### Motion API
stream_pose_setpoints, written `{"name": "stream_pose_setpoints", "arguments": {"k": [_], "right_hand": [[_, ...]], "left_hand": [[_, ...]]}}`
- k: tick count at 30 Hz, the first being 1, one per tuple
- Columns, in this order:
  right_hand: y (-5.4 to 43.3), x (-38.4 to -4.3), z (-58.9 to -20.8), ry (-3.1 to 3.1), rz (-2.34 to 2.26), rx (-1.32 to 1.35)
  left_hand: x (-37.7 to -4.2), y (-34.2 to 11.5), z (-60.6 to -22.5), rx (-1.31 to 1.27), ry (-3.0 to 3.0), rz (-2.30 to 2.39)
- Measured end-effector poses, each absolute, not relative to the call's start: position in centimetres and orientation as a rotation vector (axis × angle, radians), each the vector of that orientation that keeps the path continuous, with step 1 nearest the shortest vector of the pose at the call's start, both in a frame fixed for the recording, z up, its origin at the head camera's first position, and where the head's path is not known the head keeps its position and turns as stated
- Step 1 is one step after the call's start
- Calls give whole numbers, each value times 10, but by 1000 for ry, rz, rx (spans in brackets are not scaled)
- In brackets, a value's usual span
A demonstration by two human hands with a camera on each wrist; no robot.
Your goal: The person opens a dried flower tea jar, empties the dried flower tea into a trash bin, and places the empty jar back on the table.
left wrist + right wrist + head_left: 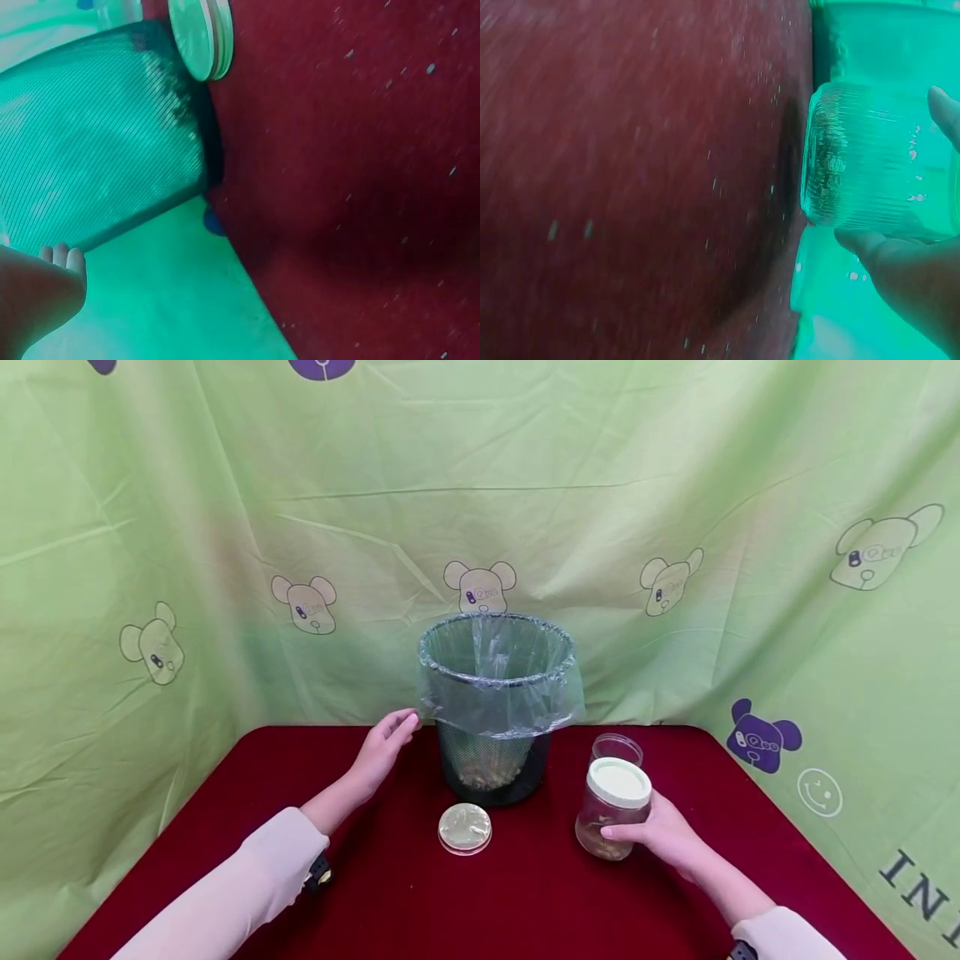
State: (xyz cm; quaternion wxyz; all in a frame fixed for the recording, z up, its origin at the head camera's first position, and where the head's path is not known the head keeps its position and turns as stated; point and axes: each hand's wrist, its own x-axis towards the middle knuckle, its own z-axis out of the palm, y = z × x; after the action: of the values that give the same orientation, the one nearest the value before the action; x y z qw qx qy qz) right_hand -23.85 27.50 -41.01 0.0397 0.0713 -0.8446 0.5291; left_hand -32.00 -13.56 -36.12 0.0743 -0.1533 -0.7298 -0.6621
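My right hand [663,835] grips a clear jar [600,837] with a white lid [619,781], thumb on the near side. Some brownish matter shows low in this jar, which also appears in the right wrist view [855,161]. Whether its base touches the table cannot be told. Just behind it stands a second clear jar [617,747], mostly hidden. My left hand [382,747] is beside a black mesh bin [487,764] lined with a clear plastic bag [502,714]. Its fingers are relaxed near the bag's edge; contact is unclear.
A round, flat lid-like disc [465,828] lies on the dark red tablecloth [480,910] in front of the bin. Brownish bits show at the bin's bottom. Green cloth [360,527] printed with cartoon bear heads hangs behind and at both sides.
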Motion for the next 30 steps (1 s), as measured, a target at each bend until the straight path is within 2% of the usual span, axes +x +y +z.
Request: {"name": "stream_pose_setpoints", "arguments": {"k": [10,20,30], "right_hand": [[248,-242,-412,-2545,1743,400],[221,-241,-419,-2554,1841,543],[202,-234,-414,-2588,1823,676]], "left_hand": [[-306,-117,-381,-766,-2299,-2035],[-290,-87,-391,-1107,-2435,-1870],[-283,-64,-392,-1244,-2433,-1843]]}}
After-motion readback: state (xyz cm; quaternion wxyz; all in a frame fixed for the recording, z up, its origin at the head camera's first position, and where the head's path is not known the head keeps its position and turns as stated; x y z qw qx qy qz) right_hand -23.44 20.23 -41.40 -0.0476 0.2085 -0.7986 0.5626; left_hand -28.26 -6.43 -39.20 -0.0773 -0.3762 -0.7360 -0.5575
